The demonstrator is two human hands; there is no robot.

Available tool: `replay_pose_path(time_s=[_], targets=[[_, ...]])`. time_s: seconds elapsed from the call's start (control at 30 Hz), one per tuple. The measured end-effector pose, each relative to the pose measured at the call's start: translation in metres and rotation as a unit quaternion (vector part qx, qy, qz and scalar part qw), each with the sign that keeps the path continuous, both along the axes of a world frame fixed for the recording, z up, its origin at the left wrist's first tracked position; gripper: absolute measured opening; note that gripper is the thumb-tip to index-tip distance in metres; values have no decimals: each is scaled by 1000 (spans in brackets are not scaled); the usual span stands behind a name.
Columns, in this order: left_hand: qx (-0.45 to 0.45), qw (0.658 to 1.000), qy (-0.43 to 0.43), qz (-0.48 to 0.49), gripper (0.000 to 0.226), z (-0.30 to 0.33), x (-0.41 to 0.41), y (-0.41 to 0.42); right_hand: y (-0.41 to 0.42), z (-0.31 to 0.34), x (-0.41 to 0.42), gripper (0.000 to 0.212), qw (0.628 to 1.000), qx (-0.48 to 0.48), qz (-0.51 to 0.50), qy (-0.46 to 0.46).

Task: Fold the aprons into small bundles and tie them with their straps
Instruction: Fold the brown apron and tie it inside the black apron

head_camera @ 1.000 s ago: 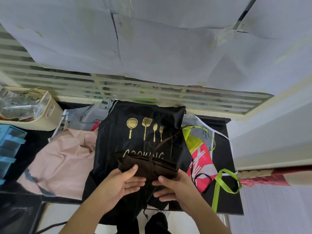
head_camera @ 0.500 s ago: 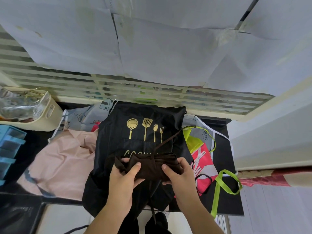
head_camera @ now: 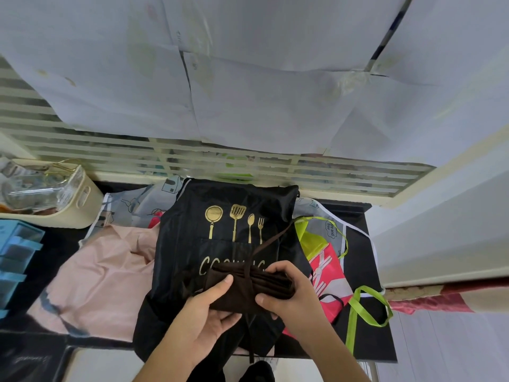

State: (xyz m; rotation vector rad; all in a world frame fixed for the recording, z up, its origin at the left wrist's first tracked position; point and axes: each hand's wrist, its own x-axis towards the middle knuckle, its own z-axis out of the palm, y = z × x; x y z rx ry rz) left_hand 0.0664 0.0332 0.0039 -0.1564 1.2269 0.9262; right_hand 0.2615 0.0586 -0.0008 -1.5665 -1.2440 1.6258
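Brown folded bundle (head_camera: 249,288) held low in the centre of the frame, above the black apron (head_camera: 225,244), long axis running left to right. Left hand (head_camera: 203,318) gripping the left half, thumb on top, fingers curled beneath. Right hand (head_camera: 292,296) clasping the right end, fingers wrapped over the far edge. Brown strap (head_camera: 271,241) crossing the bundle's middle between the two thumbs, trailing toward upper right, nearer the right hand; likely the hand to pull it round.

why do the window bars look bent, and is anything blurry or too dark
Head view: wide-angle lens bows the window grille and frame; soft daylight, no harsh glare; the brown bundle and black apron lose fold detail in the dark fabric; hands stay fairly sharp, frame edges softer.
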Motion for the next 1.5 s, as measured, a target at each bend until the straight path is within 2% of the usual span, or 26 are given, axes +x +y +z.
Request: replay_pose_path(time_s=[0.13, 0.2, 0.27, 0.33, 0.4, 0.43, 0.5, 0.57, 0.67, 0.73, 0.8, 0.87, 0.9, 0.97, 1.03, 1.1, 1.17, 1.27, 1.37, 1.47, 1.5], targets=[[31, 998, 6, -54, 52, 10, -11, 0, 15, 19, 27, 35, 995, -30, 93, 18], [57, 995, 25, -81, 52, 15, -16, 1, 27, 29, 39, 27, 997, -57, 46, 39], [94, 986, 38, -130, 51, 23, -18, 3, 36, 40, 47, 25, 999, -1, 15, 33], [122, 977, 39, -172, 47, 32, -18, 3, 39, 58, 46, 40, 991, 78, 98, 35], [132, 974, 28, -182, 46, 38, -20, 2, 45, 74, 38, 54, 965, 91, 245, -20], [138, 973, 16, -183, 48, 40, -20, 1, 51, 76, 33, 51, 949, 96, 295, -58], [160, 969, 2, -190, 57, 43, -22, -1, 58, 82, 27, 29, 930, 111, 336, -102], [184, 962, -2, -202, 57, 48, -23, -3, 61, 82, 23, 21, 942, 119, 304, -74], [209, 950, -11, -230, 42, 59, -23, -5, 60, 76, 16, 25, 966, 152, 207, -13], [226, 945, -14, -236, 46, 64, -23, -7, 53, 66, 5, 21, 971, 168, 171, 1], [237, 943, -8, -233, 54, 68, -22, -8, 43, 52, -6, 15, 967, 206, 144, -42], [245, 944, 0, -221, 59, 68, -21, -7, 38, 40, -6, 8, 966, 225, 72, -105], [245, 946, 8, -211, 60, 67, -22, -7, 37, 36, -1, 13, 975, 199, 46, -89], [243, 950, 16, -196, 68, 64, -23, -7, 33, 42, 9, 27, 994, 57, 66, 63], [244, 949, 17, -198, 74, 62, -24, -9, 24, 48, 15, 38, 967, -84, 115, 210], [245, 946, 23, -209, 74, 62, -23, -10, 14, 51, 17, 43, 945, -126, 139, 266], [248, 944, 28, -218, 66, 62, -24, -11, 9, 51, 20, 40, 942, -111, 141, 283], [250, 941, 29, -227, 64, 60, -26, -12, 13, 61, 21, 23, 956, -38, 138, 257], [246, 942, 9, -226, 71, 59, -26, -14, 15, 65, 17, 19, 961, 28, 177, 210], [247, 945, 5, -215, 66, 55, -28, -18, 15, 66, 13, 2, 968, 72, 222, 91], [246, 944, 8, -220, 66, 57, -28, -19, 16, 66, 15, 5, 967, 86, 233, 50]])
